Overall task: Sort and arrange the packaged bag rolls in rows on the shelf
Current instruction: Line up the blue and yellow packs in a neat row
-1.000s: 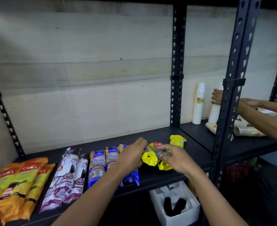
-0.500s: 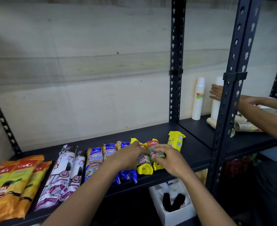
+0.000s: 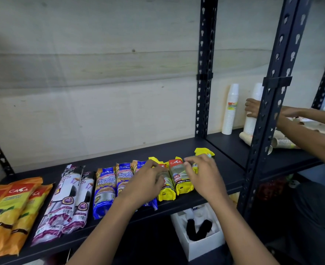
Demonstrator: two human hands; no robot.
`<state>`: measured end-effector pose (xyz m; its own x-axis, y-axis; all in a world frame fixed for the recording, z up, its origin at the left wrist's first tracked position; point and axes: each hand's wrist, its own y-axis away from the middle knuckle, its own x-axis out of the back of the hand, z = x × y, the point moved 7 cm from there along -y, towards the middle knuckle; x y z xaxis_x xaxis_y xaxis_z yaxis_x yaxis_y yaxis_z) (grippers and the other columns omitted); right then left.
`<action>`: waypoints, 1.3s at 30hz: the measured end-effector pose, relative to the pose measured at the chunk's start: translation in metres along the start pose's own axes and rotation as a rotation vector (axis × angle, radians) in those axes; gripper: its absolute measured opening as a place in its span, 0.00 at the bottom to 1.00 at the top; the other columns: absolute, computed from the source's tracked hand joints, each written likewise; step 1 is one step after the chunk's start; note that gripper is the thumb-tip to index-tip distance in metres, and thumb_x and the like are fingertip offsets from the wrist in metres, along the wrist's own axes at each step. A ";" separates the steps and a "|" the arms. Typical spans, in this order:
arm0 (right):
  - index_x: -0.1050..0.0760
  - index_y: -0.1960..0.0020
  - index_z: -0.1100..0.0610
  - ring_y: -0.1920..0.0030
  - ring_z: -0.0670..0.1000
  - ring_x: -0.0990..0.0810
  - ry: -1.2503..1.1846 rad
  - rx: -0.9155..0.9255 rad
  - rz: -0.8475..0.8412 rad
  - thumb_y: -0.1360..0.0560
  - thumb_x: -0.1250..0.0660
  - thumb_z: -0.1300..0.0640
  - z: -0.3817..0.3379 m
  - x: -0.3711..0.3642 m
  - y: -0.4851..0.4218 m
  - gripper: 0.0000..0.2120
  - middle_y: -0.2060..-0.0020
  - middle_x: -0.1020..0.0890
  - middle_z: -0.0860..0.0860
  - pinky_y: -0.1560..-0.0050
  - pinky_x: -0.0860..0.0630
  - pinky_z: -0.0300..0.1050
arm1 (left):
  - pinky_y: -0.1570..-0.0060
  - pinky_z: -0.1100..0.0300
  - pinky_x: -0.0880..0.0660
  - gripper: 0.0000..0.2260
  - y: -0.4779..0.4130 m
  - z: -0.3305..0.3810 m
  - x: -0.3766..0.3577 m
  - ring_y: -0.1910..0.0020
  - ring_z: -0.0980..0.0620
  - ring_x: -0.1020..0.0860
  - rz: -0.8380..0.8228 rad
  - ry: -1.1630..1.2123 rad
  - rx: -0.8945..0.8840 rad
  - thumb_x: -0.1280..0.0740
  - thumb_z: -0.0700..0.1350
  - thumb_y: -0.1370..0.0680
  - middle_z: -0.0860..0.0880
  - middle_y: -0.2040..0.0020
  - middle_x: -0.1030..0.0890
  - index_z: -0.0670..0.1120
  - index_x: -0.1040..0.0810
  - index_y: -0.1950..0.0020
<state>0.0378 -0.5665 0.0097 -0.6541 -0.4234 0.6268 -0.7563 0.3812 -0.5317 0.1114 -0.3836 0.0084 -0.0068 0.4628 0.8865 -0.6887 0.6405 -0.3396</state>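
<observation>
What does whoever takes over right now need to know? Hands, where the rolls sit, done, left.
Left hand: palm down on the rolls where the blue packs meet the yellow ones, pressing, not gripping.
Right hand: fingers on the third yellow plastic-wrapped roll, which sits further back and skewed.
On the black metal shelf, left to right: orange flat packs, white-and-purple long packs, blue Singlet Handle rolls, two yellow rolls side by side.
Done: four colour groups laid in rows.
Left: probably pull the third yellow roll in line beside the other two, then square up the front edges.
</observation>
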 end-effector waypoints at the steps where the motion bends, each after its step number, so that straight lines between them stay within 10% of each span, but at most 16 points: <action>1: 0.21 0.39 0.46 0.38 0.51 0.31 0.058 -0.042 0.035 0.21 0.36 0.46 0.005 0.007 -0.004 0.12 0.43 0.24 0.47 0.51 0.25 0.48 | 0.49 0.53 0.22 0.15 0.001 0.000 0.002 0.45 0.54 0.26 0.035 0.014 0.002 0.41 0.54 0.19 0.55 0.37 0.31 0.57 0.25 0.34; 9: 0.38 0.24 0.42 0.26 0.58 0.49 0.438 -0.097 -0.557 0.25 0.37 0.61 0.041 -0.025 -0.017 0.32 0.26 0.43 0.51 0.35 0.28 0.55 | 0.51 0.62 0.28 0.12 0.017 0.002 0.013 0.44 0.58 0.29 0.116 0.048 -0.009 0.39 0.55 0.20 0.56 0.40 0.29 0.55 0.22 0.39; 20: 0.20 0.42 0.49 0.44 0.55 0.27 0.317 0.121 -0.162 0.27 0.29 0.67 0.048 -0.006 -0.009 0.18 0.42 0.27 0.50 0.52 0.22 0.51 | 0.44 0.54 0.24 0.14 0.042 -0.001 0.023 0.38 0.57 0.30 0.102 0.067 0.014 0.38 0.55 0.20 0.56 0.38 0.30 0.54 0.22 0.37; 28: 0.21 0.46 0.52 0.48 0.40 0.23 -0.109 0.183 0.157 0.26 0.29 0.68 0.026 0.038 0.027 0.14 0.47 0.23 0.45 0.48 0.28 0.30 | 0.50 0.58 0.25 0.14 0.046 0.011 0.035 0.42 0.57 0.28 0.153 -0.004 -0.015 0.39 0.57 0.21 0.58 0.41 0.31 0.56 0.22 0.39; 39: 0.30 0.53 0.46 0.51 0.50 0.16 -0.231 -0.117 0.182 0.22 0.31 0.49 0.074 0.020 0.049 0.07 0.52 0.15 0.48 0.57 0.22 0.47 | 0.46 0.55 0.30 0.22 0.011 0.042 0.006 0.38 0.52 0.28 0.006 -0.137 -0.072 0.37 0.61 0.25 0.55 0.35 0.31 0.56 0.28 0.33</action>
<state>-0.0131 -0.6167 -0.0461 -0.7747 -0.5095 0.3745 -0.6284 0.5544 -0.5456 0.0733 -0.3999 0.0239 -0.1125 0.3818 0.9174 -0.6347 0.6828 -0.3620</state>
